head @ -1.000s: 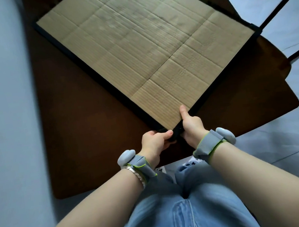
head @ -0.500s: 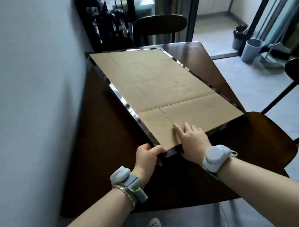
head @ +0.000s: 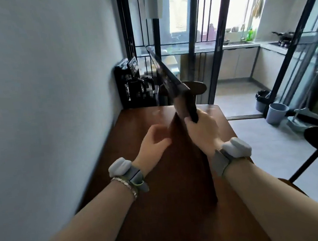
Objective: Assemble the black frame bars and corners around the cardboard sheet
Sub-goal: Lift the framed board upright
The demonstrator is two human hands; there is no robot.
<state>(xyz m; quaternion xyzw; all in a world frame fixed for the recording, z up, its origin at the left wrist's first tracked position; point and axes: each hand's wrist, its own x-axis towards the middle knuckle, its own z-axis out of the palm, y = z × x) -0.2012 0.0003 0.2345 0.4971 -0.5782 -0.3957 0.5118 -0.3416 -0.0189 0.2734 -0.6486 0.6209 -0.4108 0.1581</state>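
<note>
Head view: the black frame [head: 165, 74] with the cardboard sheet [head: 181, 100] in it is tipped up off the desk [head: 141, 181] and seen almost edge-on. It runs as a narrow dark strip from the centre of the frame up to the upper middle. Only a thin, shaded brown sliver of the sheet's face shows, and motion blur hides the frame corners.

The right hand [head: 201, 129], just right of centre, grasps the near lower end of the frame, with its fingers curled round the black edge. The left hand [head: 152, 142], just left of centre, is released, with its fingers loose and blurred. It is close beside the lifted frame, but whether it touches it cannot be told. Each wrist carries a grey band with a pale pod: the left band [head: 123, 169] and the right band [head: 234, 148].

A darker wedge lies on the brown desk below the right hand and widens toward the lower middle of the frame. A pale wall [head: 42, 94] fills the left side. A dark chair back [head: 199, 88] stands beyond the far end of the desk, behind the frame. Two grey bins [head: 277, 112] stand on the tiled floor at the right.
</note>
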